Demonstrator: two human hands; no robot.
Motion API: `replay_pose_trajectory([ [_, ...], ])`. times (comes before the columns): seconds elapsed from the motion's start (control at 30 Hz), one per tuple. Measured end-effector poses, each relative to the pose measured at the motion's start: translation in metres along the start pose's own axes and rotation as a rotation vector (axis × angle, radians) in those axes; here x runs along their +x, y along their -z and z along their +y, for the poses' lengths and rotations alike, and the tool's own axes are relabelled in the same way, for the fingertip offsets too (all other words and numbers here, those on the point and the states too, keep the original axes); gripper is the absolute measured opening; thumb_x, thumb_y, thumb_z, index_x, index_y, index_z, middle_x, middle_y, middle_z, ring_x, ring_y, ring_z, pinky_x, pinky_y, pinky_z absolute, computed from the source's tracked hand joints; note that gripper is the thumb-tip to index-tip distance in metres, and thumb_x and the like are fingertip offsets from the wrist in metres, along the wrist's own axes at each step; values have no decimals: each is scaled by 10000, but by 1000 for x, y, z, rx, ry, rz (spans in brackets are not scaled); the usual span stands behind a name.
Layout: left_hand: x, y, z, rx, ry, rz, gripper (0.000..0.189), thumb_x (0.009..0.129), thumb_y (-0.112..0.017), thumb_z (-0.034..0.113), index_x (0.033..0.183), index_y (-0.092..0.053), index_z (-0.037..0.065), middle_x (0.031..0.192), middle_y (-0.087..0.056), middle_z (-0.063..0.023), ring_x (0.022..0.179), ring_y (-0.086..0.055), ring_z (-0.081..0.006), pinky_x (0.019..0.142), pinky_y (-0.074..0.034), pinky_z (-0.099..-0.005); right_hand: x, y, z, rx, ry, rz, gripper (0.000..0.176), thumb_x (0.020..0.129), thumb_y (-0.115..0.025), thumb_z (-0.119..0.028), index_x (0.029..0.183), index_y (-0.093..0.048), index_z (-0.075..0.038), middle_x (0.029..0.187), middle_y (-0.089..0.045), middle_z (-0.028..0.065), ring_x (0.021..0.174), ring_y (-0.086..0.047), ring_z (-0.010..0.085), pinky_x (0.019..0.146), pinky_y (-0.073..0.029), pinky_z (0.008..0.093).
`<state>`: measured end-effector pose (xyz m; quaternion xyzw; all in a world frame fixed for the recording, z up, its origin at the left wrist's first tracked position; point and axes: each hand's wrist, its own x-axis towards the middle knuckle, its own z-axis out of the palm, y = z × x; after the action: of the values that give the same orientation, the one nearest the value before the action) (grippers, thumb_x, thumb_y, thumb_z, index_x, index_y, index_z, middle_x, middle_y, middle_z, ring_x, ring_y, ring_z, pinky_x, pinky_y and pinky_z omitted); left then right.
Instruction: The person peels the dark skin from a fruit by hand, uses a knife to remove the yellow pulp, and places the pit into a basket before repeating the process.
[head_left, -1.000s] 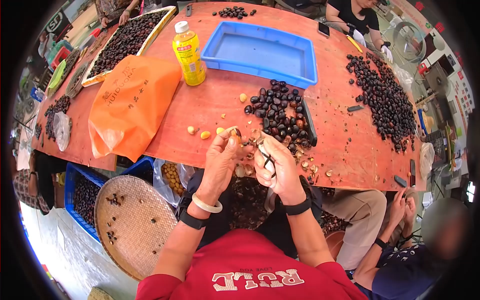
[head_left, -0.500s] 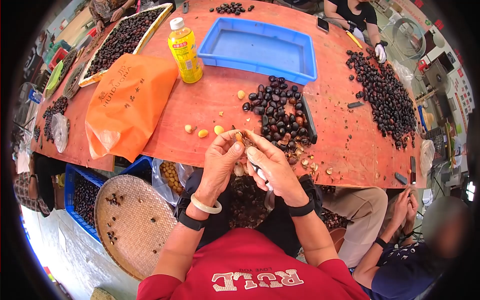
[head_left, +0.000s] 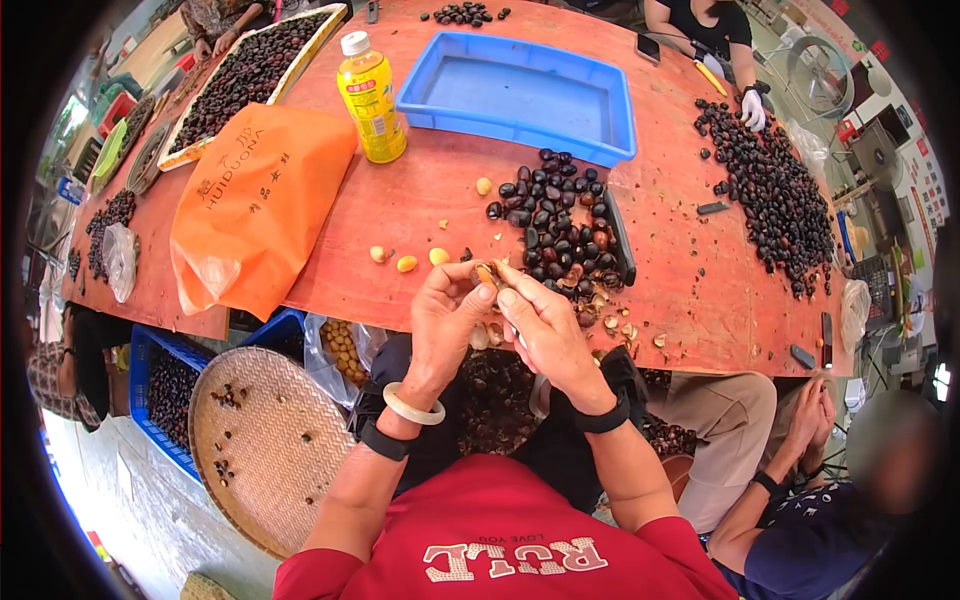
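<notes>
In front of my chest, over the table's near edge, both hands meet. My left hand [head_left: 447, 318] pinches a partly peeled brown nut [head_left: 485, 274] between thumb and fingers. Closed round a small white-handled peeling knife [head_left: 520, 340], my right hand [head_left: 545, 325] presses its thumb beside the nut; the blade is mostly hidden. Just beyond lies a heap of dark, glossy nuts [head_left: 560, 215], spilling from a black tray [head_left: 622, 245]. Peeled yellowish nuts [head_left: 407, 263] sit to the left of the heap. Bits of shell [head_left: 612, 322] litter the wood on the right.
A blue plastic tray [head_left: 515, 90], a yellow drink bottle [head_left: 370, 100] and an orange bag [head_left: 260, 205] stand on the red table [head_left: 400, 205]. A co-worker's gloved hand [head_left: 753, 110] touches another dark heap [head_left: 765, 190]. Below left are a woven basket [head_left: 265, 440] and a bag of peeled nuts [head_left: 342, 350].
My hands still hold the nut and knife; the right hand has turned slightly, hiding more of the white handle. The co-worker's gloved hand has moved left and down onto the heap.
</notes>
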<state>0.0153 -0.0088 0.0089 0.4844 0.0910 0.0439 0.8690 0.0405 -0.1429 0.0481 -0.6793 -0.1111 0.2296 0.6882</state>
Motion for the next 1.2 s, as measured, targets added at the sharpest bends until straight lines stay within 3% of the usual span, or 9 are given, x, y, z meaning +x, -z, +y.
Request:
replay_pose_trajectory([
  [0.17, -1, -1, -5, 45, -154, 5, 258, 852, -615, 40, 1082, -509, -12, 963, -598, -78, 834, -597, -124, 705, -525, -240, 1, 4, -8, 198, -175, -78, 410, 955, -434, -183, 1342, -419, -49, 616, -454, -29, 466, -383, 19, 401, -314, 172],
  [0.37, -3, 1, -3, -8, -58, 4, 282, 848, -621, 42, 1101, -510, -14, 943, -590, -65, 823, -592, -113, 706, -523, -239, 4, 8, 5, 106, -82, -130, 409, 953, -447, -190, 1336, -430, -47, 644, -480, -25, 495, -411, 19, 430, -339, 169],
  [0.47, -2, 2, -4, -27, -25, 29, 278, 850, -623, 52, 1098, -514, -12, 928, -587, -54, 796, -593, -106, 684, -522, -236, 10, 7, 22, -14, 104, -93, 395, 945, -465, -160, 1321, -451, -39, 694, -512, -22, 561, -438, 20, 490, -369, 173],
  [0.6, -2, -1, -6, -64, -94, 54, 253, 879, -602, 112, 1087, -514, -1, 893, -586, -33, 692, -564, -66, 565, -471, -177, 10, -11, 26, 123, 61, -15, 383, 936, -477, -123, 1303, -466, -14, 733, -524, -21, 610, -443, 25, 536, -382, 183],
  [0.7, 1, 0, -9, -69, -92, 99, 226, 900, -578, 140, 1068, -509, 5, 863, -581, -20, 637, -525, -32, 507, -419, -148, 16, -24, 36, 174, 124, 69, 385, 935, -477, -106, 1303, -455, 5, 736, -524, -25, 610, -431, 9, 520, -362, 161],
  [0.77, 2, 1, -10, -71, -105, 118, 209, 912, -560, 144, 1058, -502, 5, 840, -577, -17, 611, -512, -28, 494, -408, -148, 16, -29, 35, 381, 67, 83, 386, 943, -467, -126, 1302, -446, 13, 719, -544, -20, 543, -425, -1, 452, -338, 147],
  [0.97, 1, -5, -1, -65, -91, 75, 196, 928, -537, 167, 1030, -491, 6, 753, -559, -5, 534, -478, -23, 458, -377, -156, 16, -31, 34, 493, 10, 77, 394, 948, -462, -174, 1310, -445, -18, 615, -481, -46, 400, -361, 10, 330, -279, 177],
  [1.07, 2, 0, -5, 13, -84, 74, 184, 928, -532, 144, 1038, -499, 0, 789, -572, -14, 582, -499, -29, 493, -405, -161, 16, -15, 21, 349, -75, -1, 406, 943, -475, -190, 1315, -444, -29, 607, -449, -54, 415, -374, 8, 341, -283, 171],
  [1.2, 7, -5, -14, 137, -225, 51, 190, 923, -526, 104, 1068, -498, -15, 863, -590, -30, 676, -525, -40, 573, -442, -168, 14, 5, 20, 200, -34, -50, 392, 944, -477, -205, 1296, -464, -34, 628, -486, -29, 402, -388, 19, 337, -297, 174],
])
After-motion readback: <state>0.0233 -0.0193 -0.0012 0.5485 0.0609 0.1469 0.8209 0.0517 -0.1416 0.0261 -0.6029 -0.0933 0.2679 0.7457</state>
